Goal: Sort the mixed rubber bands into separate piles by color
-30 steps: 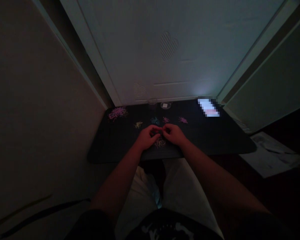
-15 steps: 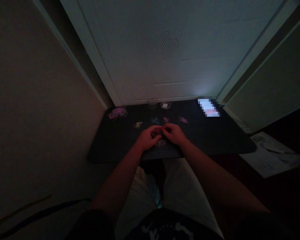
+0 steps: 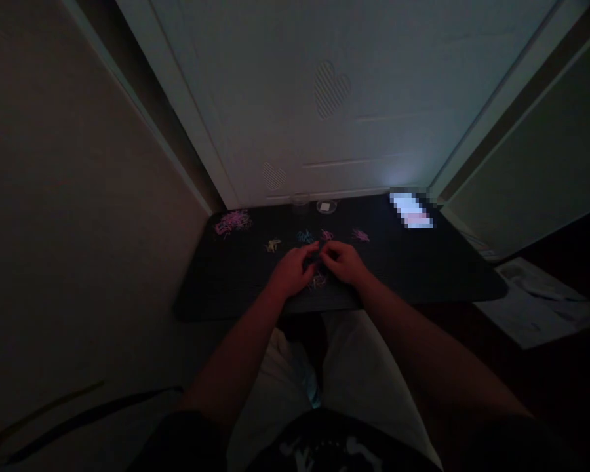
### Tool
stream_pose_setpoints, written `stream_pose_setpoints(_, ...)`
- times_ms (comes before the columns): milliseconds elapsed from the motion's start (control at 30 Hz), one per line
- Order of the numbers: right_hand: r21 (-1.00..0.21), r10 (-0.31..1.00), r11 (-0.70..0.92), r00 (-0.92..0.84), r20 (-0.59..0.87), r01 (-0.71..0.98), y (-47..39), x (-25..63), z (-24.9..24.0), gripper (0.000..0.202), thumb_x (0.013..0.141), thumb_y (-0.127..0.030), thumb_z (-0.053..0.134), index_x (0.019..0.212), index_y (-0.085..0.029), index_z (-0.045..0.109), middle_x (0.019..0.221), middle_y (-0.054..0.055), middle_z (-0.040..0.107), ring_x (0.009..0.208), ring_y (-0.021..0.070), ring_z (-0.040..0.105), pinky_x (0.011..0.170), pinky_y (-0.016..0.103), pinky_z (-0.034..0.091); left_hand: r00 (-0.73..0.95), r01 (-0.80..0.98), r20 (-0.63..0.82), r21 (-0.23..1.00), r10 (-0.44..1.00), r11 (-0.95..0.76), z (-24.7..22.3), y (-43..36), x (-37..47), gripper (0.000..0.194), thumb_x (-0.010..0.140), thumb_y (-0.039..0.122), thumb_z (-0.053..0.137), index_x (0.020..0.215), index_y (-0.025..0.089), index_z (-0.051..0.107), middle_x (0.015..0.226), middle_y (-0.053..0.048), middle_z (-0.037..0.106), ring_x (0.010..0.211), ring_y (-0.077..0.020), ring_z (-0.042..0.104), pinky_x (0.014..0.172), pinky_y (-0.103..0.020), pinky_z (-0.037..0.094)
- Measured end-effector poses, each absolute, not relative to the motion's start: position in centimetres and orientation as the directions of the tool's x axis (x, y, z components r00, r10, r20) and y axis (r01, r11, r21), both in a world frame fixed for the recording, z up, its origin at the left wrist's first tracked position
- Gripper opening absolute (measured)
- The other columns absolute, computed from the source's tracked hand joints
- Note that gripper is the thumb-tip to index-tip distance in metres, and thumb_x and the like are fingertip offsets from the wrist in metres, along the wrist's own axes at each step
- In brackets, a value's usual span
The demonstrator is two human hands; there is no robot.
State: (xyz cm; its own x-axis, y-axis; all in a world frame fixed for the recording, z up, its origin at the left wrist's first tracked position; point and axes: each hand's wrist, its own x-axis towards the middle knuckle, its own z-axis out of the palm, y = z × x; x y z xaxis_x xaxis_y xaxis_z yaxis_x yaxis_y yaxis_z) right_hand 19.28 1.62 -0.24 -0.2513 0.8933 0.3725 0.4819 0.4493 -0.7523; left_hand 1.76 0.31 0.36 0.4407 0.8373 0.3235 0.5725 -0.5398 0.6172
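Over a dark table, my left hand (image 3: 294, 270) is held palm inward, thumb and forefinger apart with a gap between them. My right hand (image 3: 344, 261) faces it closely, its fingers pinched together; whatever they hold is too small and dark to make out. Just below the fingers lies a small pile of mixed pale strands (image 3: 317, 282), like tiny rubber bands. Beyond the hands sit a blue pile (image 3: 305, 236), a pink pile (image 3: 327, 235), a purple-pink pile (image 3: 360, 235) and a yellowish pile (image 3: 273, 246).
A larger pink-purple heap (image 3: 233, 222) lies at the table's far left corner. Against the door (image 3: 285, 118) stand a clear container (image 3: 301, 203) and a round lid (image 3: 326, 207) with a white label. A lit phone (image 3: 411, 210) rests at the far right of the black table (image 3: 417, 272).
The fingertips of my two hands have drawn slightly apart, and my left thumb and forefinger have spread. The piles stay where they were; the view has shifted a little.
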Motion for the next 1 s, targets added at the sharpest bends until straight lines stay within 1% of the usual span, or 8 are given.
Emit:
stream_pose_setpoints(133,-0.749,0.890,0.456,-0.238,0.389,0.480,1.6,19.3,-0.3,0.014,0.077,-0.025,0.051,0.068,-0.017,0.057,0.065,0.000,0.056,0.061,0.0122,0.049,0.059,0.024,0.037,0.488,0.580,0.352,0.554,0.799,-0.598,0.5,0.4,1.7,0.046,0.079,0.014,0.053,0.124,0.024,0.051,0.130,-0.004,0.054,0.113,-0.0200,0.050,0.101,-0.040,0.040)
stream_pose_setpoints(300,-0.784,0.905,0.422,-0.155,0.397,0.454,1.5,19.4,-0.2,0.015,0.077,-0.026,0.051,0.068,-0.017,0.056,0.063,0.000,0.056,0.059,0.0120,0.048,0.056,0.023,0.037,0.544,0.576,0.365,0.493,0.756,-0.652,0.7,0.4,1.8,0.048,0.080,0.016,0.053,0.127,0.025,0.050,0.135,-0.003,0.049,0.115,-0.0213,0.046,0.102,-0.044,0.037)
stream_pose_setpoints(433,-0.788,0.913,0.402,-0.141,0.383,0.467,1.5,19.3,-0.1,0.015,0.077,-0.028,0.051,0.067,-0.017,0.055,0.062,0.000,0.055,0.059,0.0121,0.048,0.056,0.024,0.037,0.538,0.582,0.367,0.490,0.759,-0.649,0.7,0.4,1.8,0.048,0.079,0.017,0.055,0.126,0.027,0.051,0.137,-0.003,0.047,0.117,-0.0225,0.044,0.103,-0.046,0.036)
stream_pose_setpoints(600,-0.809,0.923,0.375,-0.105,0.369,0.452,1.7,19.3,-0.1,0.016,0.077,-0.029,0.050,0.066,-0.018,0.053,0.059,-0.001,0.053,0.055,0.0116,0.046,0.053,0.023,0.035,0.525,0.585,0.382,0.488,0.761,-0.648,0.8,0.3,1.7,0.049,0.078,0.019,0.056,0.126,0.025,0.050,0.137,-0.005,0.046,0.119,-0.0236,0.043,0.103,-0.046,0.035)
stream_pose_setpoints(733,-0.811,0.931,0.343,-0.057,0.361,0.473,2.1,19.4,-0.3,0.017,0.077,-0.030,0.049,0.064,-0.018,0.051,0.056,-0.001,0.050,0.054,0.0115,0.045,0.052,0.023,0.034,0.513,0.564,0.395,0.514,0.762,-0.647,1.1,0.2,1.7,0.051,0.077,0.018,0.057,0.127,0.026,0.048,0.134,-0.006,0.049,0.119,-0.0230,0.045,0.102,-0.045,0.035)
stream_pose_setpoints(800,-0.811,0.933,0.330,-0.038,0.357,0.482,2.2,19.5,-0.4,0.018,0.077,-0.030,0.049,0.064,-0.018,0.051,0.056,-0.001,0.049,0.054,0.0113,0.044,0.051,0.023,0.033,0.483,0.557,0.425,0.524,0.765,-0.644,1.1,0.2,1.6,0.044,0.079,0.019,0.056,0.122,0.025,0.052,0.128,-0.006,0.054,0.117,-0.0218,0.047,0.101,-0.044,0.036)
stream_pose_setpoints(900,-0.820,0.938,0.316,-0.030,0.345,0.478,2.3,19.5,-0.6,0.018,0.077,-0.030,0.049,0.063,-0.018,0.051,0.057,-0.001,0.049,0.054,0.0112,0.045,0.051,0.023,0.033,0.386,0.576,0.490,0.534,0.782,-0.619,1.1,0.2,1.3,0.025,0.082,0.022,0.052,0.105,0.022,0.060,0.112,-0.005,0.063,0.108,-0.0195,0.053,0.098,-0.041,0.038)
stream_pose_setpoints(1000,-0.828,0.944,0.300,-0.025,0.328,0.474,2.4,19.5,-0.7,0.018,0.077,-0.030,0.049,0.064,-0.018,0.051,0.057,-0.001,0.049,0.053,0.0112,0.045,0.051,0.023,0.034,0.259,0.592,0.548,0.561,0.795,-0.579,1.1,0.3,0.6,0.015,0.084,0.026,0.051,0.091,0.020,0.062,0.098,-0.005,0.065,0.099,-0.0181,0.056,0.094,-0.038,0.040)
